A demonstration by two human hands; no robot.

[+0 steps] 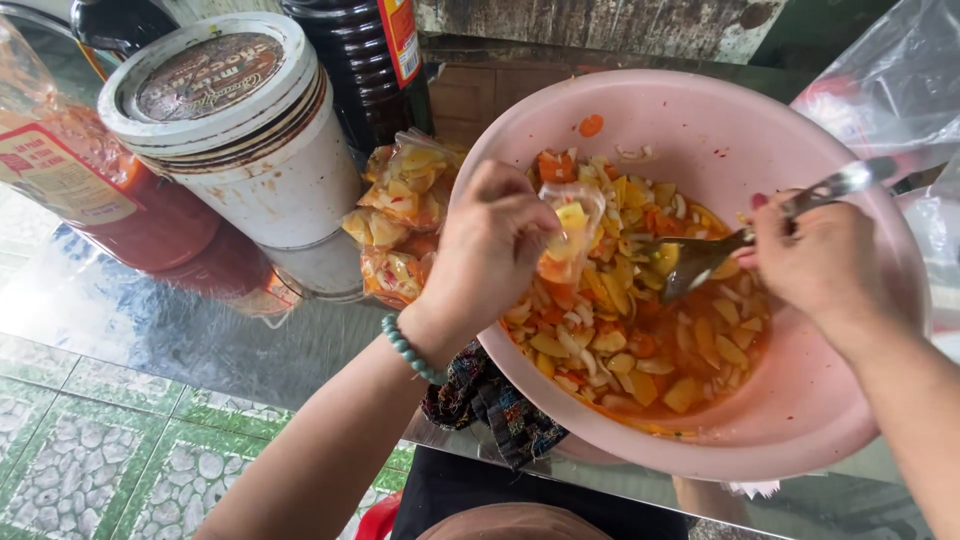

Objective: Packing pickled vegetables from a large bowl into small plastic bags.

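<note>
- Here the left hand (490,245) pinches open a small clear plastic bag (570,235) over the round pink plastic basin (800,420), at 12 o'clock of the chopped fruit mix (630,330).
- The right hand (815,265) grips a metal spoon (700,262), bowl down in the mix at 3 o'clock of the bag.
- Judged step: filling the bag; next calls for a level, loaded spoon into its mouth.
- 2 or more filled bags (400,220) lie on the steel worktop (180,340) at 9 o'clock.
- The bag's fill level is hard to make out; the basin's right rim is hidden.

Soft daylight around me, glare on my steel bench (150,330), edges bowed outward, everything fairly sharp.
</note>
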